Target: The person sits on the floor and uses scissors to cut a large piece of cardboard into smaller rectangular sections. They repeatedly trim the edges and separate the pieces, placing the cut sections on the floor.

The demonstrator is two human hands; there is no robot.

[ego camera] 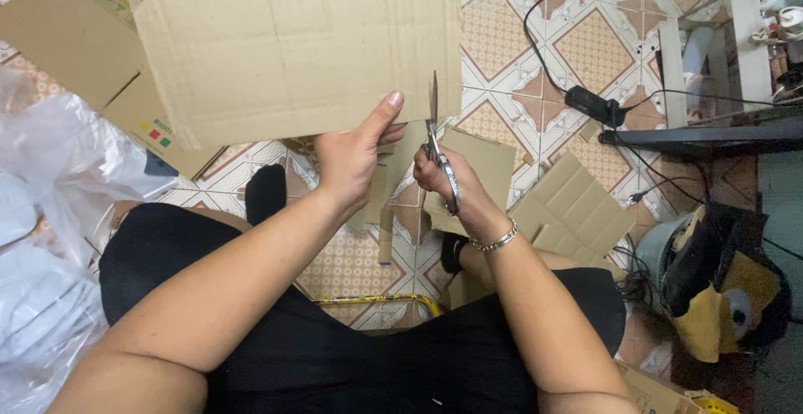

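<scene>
Scissors (441,159) gripped in right hand (447,181), blades at cardboard sheet's (293,46) lower edge. Left hand (350,156) pinches that edge, thumb on top. Offcuts (573,205) on floor (510,38).

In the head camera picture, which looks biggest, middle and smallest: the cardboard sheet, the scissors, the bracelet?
1. Cardboard sheet, by far the largest.
2. Scissors in the right hand.
3. Bracelet, smallest.

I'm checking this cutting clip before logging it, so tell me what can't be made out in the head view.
- Large brown cardboard sheet: its top is cut off by the frame edge.
- Left hand: its fingers lie behind the sheet; only the thumb shows.
- Silver metal scissors: the right hand covers the handles, and the blades are seen edge-on, so their opening is unclear.
- Small cardboard offcuts on the tiled floor: partly hidden behind the right hand and forearm.
</scene>
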